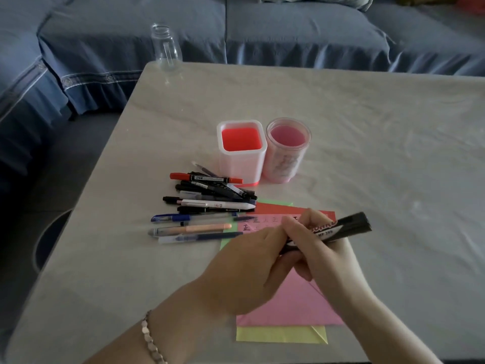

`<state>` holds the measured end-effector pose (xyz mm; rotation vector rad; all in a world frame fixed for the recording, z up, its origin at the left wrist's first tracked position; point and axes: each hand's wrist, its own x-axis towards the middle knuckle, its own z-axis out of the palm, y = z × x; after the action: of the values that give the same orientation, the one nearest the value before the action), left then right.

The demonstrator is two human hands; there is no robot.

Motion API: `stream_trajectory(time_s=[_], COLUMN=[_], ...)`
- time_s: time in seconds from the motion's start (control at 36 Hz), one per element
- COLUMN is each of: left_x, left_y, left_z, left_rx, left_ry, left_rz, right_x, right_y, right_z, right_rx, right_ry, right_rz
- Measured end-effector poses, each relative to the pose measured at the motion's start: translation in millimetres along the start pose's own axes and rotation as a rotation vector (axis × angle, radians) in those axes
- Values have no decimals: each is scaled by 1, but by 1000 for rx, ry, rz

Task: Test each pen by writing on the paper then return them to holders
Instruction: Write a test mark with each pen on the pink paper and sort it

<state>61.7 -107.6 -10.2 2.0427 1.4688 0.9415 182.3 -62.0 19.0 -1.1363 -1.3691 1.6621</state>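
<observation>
black marker (350,225) gripped by right hand (324,249), left hand (242,273) pinching its lower end.

Dim, cool, even daylight fills the room, and nothing casts a hard shadow. The pale worktop (367,153) is the brightest surface, lightest across its far and right stretches, with a faint sheen and no harsh glare. The blue sofa (288,35) behind it sinks into shade, and the frame's left edge and corners darken. The left hand (244,274) and right hand (322,248) throw only a soft shadow onto the pink paper (288,306). Detail is soft and smeared throughout: lettering on the black marker (349,225) is only partly legible, and the glass bottle (165,47) is hazy. Wide-angle bowing bends the worktop's edges.
</observation>
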Motion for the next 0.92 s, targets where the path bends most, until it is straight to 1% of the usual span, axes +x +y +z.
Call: stream_trajectory(time_s=[0.06,0.14,0.31,0.36,0.42,0.44,0.47,0.5,0.53,0.58,0.61,0.67,0.69,0.72,0.78,0.81,0.86,0.92], left_x=[-2,-3,-4,-5,-7,-9,-11,-15,-20,-30,-36,-49,-54,-59,-65,-69,-73,-76], left_y=[1,5,3,3,2,0,-4,-8,-15,-29,-37,-51,-57,-62,-72,-77,-85,-90], left_z=[-4,-10,-20,-23,-24,-23,-23,-22,-21,-22,-22,-22,-20,-18,-12,-9,-3,2], left_rx=[-14,-65,-224,-280,-331,-286,-186,-62,54,160,214,356,392,420,473,505,588,655], left_ry=[17,-2,-78,-145,-233,-268,-282,-283,-252,-93,-9,142,188,210,212,203,181,194], left_rz=[13,16,-89,-157,-204,-203,-182,-171,-183,-250,-261,-250,-248,-239,-183,-156,-163,-209], right_x=[1,2,4,3,2,0,0,0,0,-1,1,-1,-3,-2,4,6,5,6], right_y=[4,7,14,20,24,26,30,35,37,40,44,50,56,58,65,78,98,106], right_z=[3,4,-2,-6,-10,-11,-13,-15,-18,-28,-34,-43,-44,-45,-38,-39,-46,-49], right_rx=[81,104,87,85,35,14,-24,-70,-137,-230,-293,-381,-462,-604,-940,-1061,-1171,-1206], right_ry=[11,-36,-174,-207,-253,-270,-271,-249,-214,-148,-142,-131,-102,-99,-163,-222,-346,-356], right_rz=[37,21,-64,-99,-131,-144,-167,-197,-233,-269,-287,-303,-317,-418,-555,-620,-624,-613])
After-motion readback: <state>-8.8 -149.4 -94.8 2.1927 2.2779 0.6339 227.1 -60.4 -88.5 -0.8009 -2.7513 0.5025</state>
